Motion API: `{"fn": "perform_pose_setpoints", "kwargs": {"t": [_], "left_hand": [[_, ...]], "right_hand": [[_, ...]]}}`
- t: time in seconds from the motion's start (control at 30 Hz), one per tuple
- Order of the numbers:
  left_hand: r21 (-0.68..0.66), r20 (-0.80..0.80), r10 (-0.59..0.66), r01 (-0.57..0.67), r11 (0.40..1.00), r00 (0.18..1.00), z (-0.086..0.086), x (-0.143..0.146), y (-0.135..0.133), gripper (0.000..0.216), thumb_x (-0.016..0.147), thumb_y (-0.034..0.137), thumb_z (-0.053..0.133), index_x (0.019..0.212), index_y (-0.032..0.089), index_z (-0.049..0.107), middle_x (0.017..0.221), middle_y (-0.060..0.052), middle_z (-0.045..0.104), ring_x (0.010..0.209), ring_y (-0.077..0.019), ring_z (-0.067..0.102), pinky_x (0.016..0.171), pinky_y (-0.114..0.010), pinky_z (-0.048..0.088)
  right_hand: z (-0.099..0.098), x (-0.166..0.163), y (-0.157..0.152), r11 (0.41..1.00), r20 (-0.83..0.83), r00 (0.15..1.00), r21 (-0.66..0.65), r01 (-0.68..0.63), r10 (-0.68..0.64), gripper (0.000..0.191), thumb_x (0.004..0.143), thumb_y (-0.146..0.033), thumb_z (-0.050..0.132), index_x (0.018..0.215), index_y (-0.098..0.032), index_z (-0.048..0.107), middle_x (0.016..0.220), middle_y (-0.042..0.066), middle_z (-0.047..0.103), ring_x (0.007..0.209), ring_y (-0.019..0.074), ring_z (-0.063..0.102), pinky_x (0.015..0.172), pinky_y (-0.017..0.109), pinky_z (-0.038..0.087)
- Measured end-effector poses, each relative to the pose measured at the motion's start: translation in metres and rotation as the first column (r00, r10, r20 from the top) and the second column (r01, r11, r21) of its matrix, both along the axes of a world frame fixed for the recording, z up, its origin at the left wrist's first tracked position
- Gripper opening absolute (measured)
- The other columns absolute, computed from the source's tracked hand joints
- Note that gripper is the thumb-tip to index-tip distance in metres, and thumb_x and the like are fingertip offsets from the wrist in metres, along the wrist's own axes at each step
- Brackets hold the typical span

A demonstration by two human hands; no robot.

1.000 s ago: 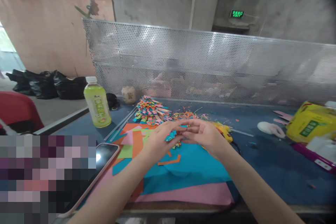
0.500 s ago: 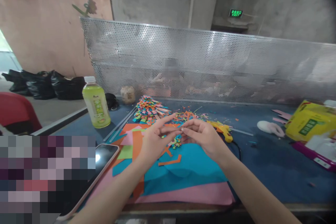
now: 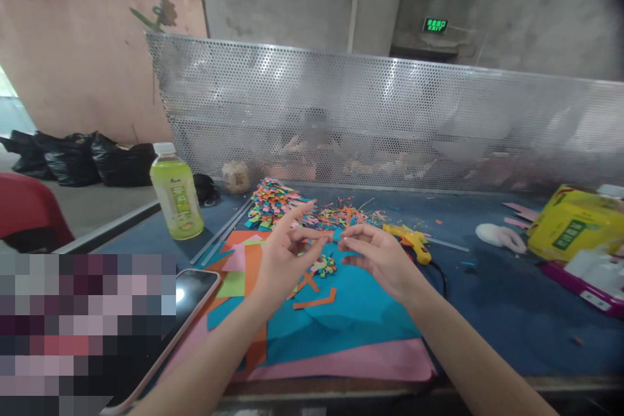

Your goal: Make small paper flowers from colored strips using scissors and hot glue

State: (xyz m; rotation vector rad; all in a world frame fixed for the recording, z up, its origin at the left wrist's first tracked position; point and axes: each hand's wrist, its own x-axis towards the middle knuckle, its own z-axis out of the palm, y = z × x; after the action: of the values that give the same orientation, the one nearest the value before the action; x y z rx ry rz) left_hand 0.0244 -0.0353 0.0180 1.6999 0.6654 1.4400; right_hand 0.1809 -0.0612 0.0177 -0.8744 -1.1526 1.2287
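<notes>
Left hand (image 3: pixel 283 253) and right hand (image 3: pixel 380 255), slightly parted since a half-second ago, expose a blue piece (image 3: pixel 337 234), right-pinched, apparently still being worked; left grip indeterminable.

Dull, soft light is brightest at far left; glints streak the perforated panel (image 3: pixel 312 88), white glare spots the phone (image 3: pixel 188 307). Fine detail smears, the top-right corner is black, pixelation masks the lower left.
</notes>
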Motion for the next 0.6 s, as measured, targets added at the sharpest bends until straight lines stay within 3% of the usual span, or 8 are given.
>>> {"fn": "perform_pose_setpoints", "kwargs": {"t": [0.1, 0.2, 0.3, 0.4, 0.5, 0.6], "left_hand": [[-0.026, 0.077, 0.015, -0.013, 1.0, 0.997, 0.005, -0.003, 0.001, 0.062, 0.066, 0.024, 0.061, 0.121, 0.021, 0.032, 0.068, -0.001, 0.065, 0.052, -0.0099, 0.057, 0.05, -0.021, 0.049], [-0.027, 0.127, 0.055, -0.052, 0.998, 0.99, 0.01, -0.007, 0.004, 0.061, 0.065, 0.023, 0.063, 0.119, 0.021, 0.035, 0.067, -0.001, 0.064, 0.048, -0.009, 0.055, 0.05, -0.022, 0.05], [0.014, 0.225, 0.12, -0.126, 0.992, 0.967, 0.014, -0.011, 0.009, 0.055, 0.062, 0.021, 0.065, 0.113, 0.02, 0.042, 0.066, 0.0, 0.063, 0.048, -0.0084, 0.055, 0.048, -0.021, 0.049], [0.045, 0.332, 0.164, -0.189, 0.981, 0.929, 0.016, -0.011, 0.012, 0.049, 0.063, 0.02, 0.065, 0.108, 0.021, 0.046, 0.066, 0.002, 0.063, 0.052, -0.008, 0.057, 0.053, -0.02, 0.05], [0.046, 0.268, 0.094, -0.11, 0.993, 0.959, 0.014, -0.006, 0.01, 0.044, 0.066, 0.02, 0.062, 0.107, 0.021, 0.047, 0.071, 0.0, 0.065, 0.071, -0.0123, 0.062, 0.07, -0.024, 0.052], [0.047, 0.067, -0.059, 0.056, 0.997, 0.996, 0.01, 0.0, 0.005, 0.044, 0.072, 0.024, 0.054, 0.114, 0.019, 0.042, 0.078, -0.004, 0.067, 0.096, -0.0164, 0.056, 0.085, -0.031, 0.047]], "right_hand": [[-0.001, 0.011, 0.002, 0.992, -0.212, 0.977, -0.125, -0.011, -0.016, 0.011, 0.058, -0.015, 0.059, 0.068, -0.017, 0.056, 0.063, -0.002, 0.057, 0.065, 0.0112, 0.055, 0.067, 0.028, 0.044], [-0.005, 0.024, 0.006, 0.978, -0.307, 0.949, -0.207, 0.004, -0.069, 0.014, 0.054, -0.007, 0.053, 0.063, -0.018, 0.055, 0.061, -0.003, 0.056, 0.062, 0.0099, 0.055, 0.071, 0.029, 0.044], [-0.01, 0.033, 0.009, 0.964, -0.26, 0.957, -0.259, 0.057, -0.126, 0.017, 0.052, -0.005, 0.05, 0.062, -0.018, 0.055, 0.062, -0.004, 0.056, 0.061, 0.0103, 0.055, 0.067, 0.028, 0.044], [-0.013, 0.036, 0.011, 0.968, -0.149, 0.976, -0.218, 0.122, -0.156, 0.014, 0.055, -0.007, 0.051, 0.063, -0.018, 0.056, 0.065, -0.002, 0.059, 0.06, 0.0106, 0.056, 0.066, 0.028, 0.043], [-0.012, 0.027, 0.007, 0.989, -0.093, 0.994, -0.139, 0.046, -0.059, 0.011, 0.064, -0.017, 0.056, 0.074, -0.017, 0.06, 0.078, 0.003, 0.064, 0.07, 0.0143, 0.06, 0.075, 0.031, 0.043], [-0.005, 0.009, 0.001, 0.967, -0.164, 0.967, -0.135, -0.218, 0.195, 0.02, 0.07, -0.029, 0.058, 0.085, -0.016, 0.06, 0.089, 0.008, 0.064, 0.082, 0.0186, 0.061, 0.083, 0.036, 0.041]]}}
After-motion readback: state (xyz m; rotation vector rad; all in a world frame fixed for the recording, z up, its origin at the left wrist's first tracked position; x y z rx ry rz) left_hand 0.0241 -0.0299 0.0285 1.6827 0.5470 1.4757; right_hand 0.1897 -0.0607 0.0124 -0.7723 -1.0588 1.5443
